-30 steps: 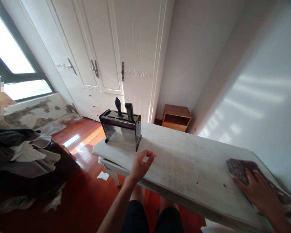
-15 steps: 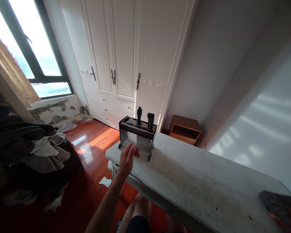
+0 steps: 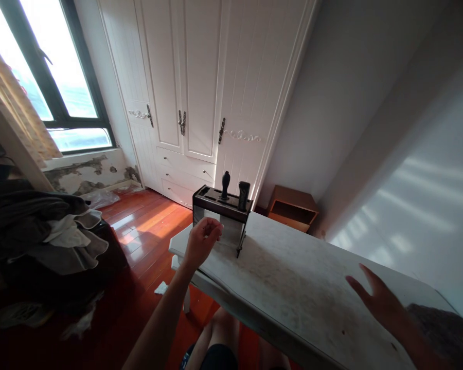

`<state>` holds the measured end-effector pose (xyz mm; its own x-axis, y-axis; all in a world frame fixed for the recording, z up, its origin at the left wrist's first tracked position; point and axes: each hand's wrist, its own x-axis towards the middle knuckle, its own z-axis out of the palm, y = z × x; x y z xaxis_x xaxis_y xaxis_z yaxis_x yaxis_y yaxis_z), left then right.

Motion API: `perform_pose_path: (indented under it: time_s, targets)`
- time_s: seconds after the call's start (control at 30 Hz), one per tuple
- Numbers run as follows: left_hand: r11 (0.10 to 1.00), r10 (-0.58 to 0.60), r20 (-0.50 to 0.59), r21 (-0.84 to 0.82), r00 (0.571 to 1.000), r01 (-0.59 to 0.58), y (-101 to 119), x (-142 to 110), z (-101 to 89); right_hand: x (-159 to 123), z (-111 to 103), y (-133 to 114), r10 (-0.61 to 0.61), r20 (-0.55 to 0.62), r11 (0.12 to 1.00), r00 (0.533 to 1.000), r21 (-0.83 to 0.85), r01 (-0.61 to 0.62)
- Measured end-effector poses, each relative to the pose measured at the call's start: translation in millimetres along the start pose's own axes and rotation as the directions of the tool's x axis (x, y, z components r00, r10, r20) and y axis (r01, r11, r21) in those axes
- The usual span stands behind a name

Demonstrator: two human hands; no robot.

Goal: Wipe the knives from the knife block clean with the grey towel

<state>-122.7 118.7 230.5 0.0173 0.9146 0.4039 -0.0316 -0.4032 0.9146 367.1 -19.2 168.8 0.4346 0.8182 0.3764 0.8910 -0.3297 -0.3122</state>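
Observation:
A dark-framed knife rack (image 3: 220,198) with slots in its top stands at the far left end of the white table (image 3: 293,257). Two black handles (image 3: 226,186) rise from it. Just in front of the rack is my left hand (image 3: 203,240), its fingers curled closed; whatever they may hold is hidden. Above the right part of the table, my right hand (image 3: 380,298) has its thumb and fingers apart and holds nothing. A dark grey fuzzy cloth (image 3: 443,326) lies at the right end, partly behind my right forearm.
Dark clothes (image 3: 27,226) are heaped at the left. A white wardrobe (image 3: 196,77) stands beyond the red floor, with a brown nightstand (image 3: 293,205) to its right. Small dark specks dot the tabletop. A white scrap (image 3: 161,288) lies on the floor.
My right hand has moved from the cloth at the lower right edge, leftward and up over the table, opening. My left hand has risen slightly, still curled by the rack.

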Motion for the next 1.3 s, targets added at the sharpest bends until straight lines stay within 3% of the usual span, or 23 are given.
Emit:
perform_pose_path:
  time_s: [0.07, 0.13, 0.23, 0.33, 0.4, 0.5, 0.6, 0.93, 1.1, 1.3]
  targets:
    - [0.997, 0.047, -0.041, 0.055, 0.998, -0.045, -0.2, -0.4, 4.4, 4.4, 11.6, -65.3, -0.058, 0.154, 0.983, 0.986, 0.180, 0.030]
    - [0.987, 0.117, -0.171, 0.126, 0.978, -0.096, -2.0, 3.2, 3.9, 8.6, 23.1, -125.3, -0.207, 0.224, 0.925, 0.952, 0.361, 0.116]
    - [0.969, 0.200, -0.396, 0.217, 0.896, -0.121, -11.9, 18.2, -7.9, 16.8, 42.1, -198.2, -0.407, 0.228, 0.758, 0.885, 0.625, 0.188]
    - [0.961, 0.199, -0.481, 0.268, 0.854, -0.073, -30.2, 39.3, -24.4, 27.2, 64.2, -252.1, -0.514, 0.163, 0.554, 0.842, 0.813, 0.181]
    - [0.970, 0.128, -0.467, 0.244, 0.875, -0.011, -43.5, 51.5, -31.8, 33.4, 78.6, -278.9, -0.516, 0.155, 0.487, 0.842, 0.863, 0.139]
    - [0.985, 0.040, -0.327, 0.170, 0.944, 0.018, -58.8, 60.7, -33.7, 39.0, 95.8, -304.3, -0.498, 0.171, 0.440, 0.850, 0.894, 0.078]
    - [0.988, 0.050, -0.244, 0.154, 0.969, -0.012, -66.4, 59.7, -28.6, 40.6, 105.3, -313.4, -0.469, 0.170, 0.389, 0.867, 0.921, 0.030]
    - [0.992, 0.085, -0.300, 0.111, 0.950, -0.054, -64.4, 50.1, -15.7, 42.7, 99.9, -304.1, -0.358, 0.168, 0.336, 0.918, 0.941, -0.041]
    - [0.995, 0.069, -0.272, 0.090, 0.960, -0.046, -56.6, 35.1, 1.3, 38.9, 89.2, -282.9, -0.330, 0.170, 0.328, 0.929, 0.943, -0.056]
    - [0.998, 0.045, -0.190, 0.053, 0.981, -0.035, -49.2, 23.5, 36.4, 33.2, 68.5, -238.2, -0.297, 0.128, 0.343, 0.946, 0.939, -0.019]
